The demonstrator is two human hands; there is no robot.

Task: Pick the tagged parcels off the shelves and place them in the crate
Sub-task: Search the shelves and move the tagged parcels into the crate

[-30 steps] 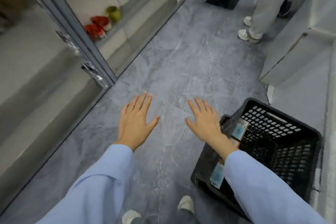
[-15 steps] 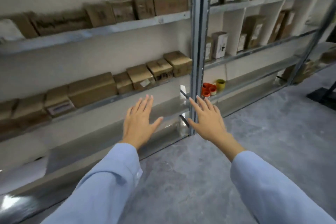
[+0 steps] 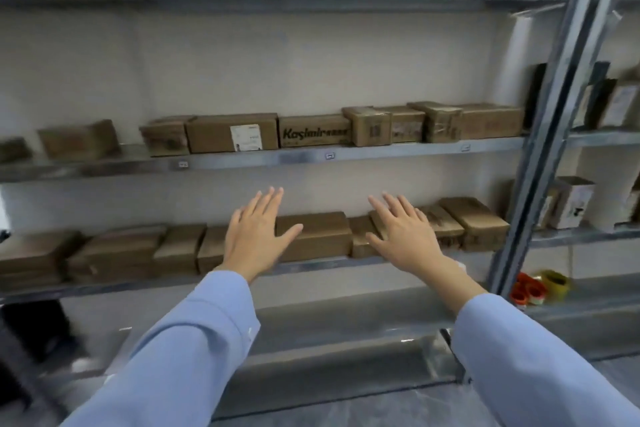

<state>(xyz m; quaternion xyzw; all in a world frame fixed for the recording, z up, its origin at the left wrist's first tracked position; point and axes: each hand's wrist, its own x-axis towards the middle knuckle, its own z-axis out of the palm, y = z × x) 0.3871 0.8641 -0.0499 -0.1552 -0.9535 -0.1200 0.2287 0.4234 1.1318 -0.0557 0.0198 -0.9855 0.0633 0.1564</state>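
Brown cardboard parcels line two metal shelves in front of me. On the middle shelf (image 3: 311, 159) one parcel carries a white label (image 3: 246, 137), and beside it stands a box printed with black lettering (image 3: 313, 132). More plain parcels (image 3: 311, 236) fill the lower shelf. My left hand (image 3: 256, 236) and my right hand (image 3: 403, 236) are stretched out flat with spread fingers in front of the lower row, holding nothing. The crate is out of view.
A slanted metal upright (image 3: 543, 163) divides this bay from the one on the right, which holds white and brown boxes (image 3: 571, 201). Red and yellow tape rolls (image 3: 540, 286) lie on a low right shelf. The bottom shelf (image 3: 329, 333) is bare metal.
My view has swung up from the floor and crate to the shelves and now faces them squarely. Both hands stayed flat and empty, held out ahead.
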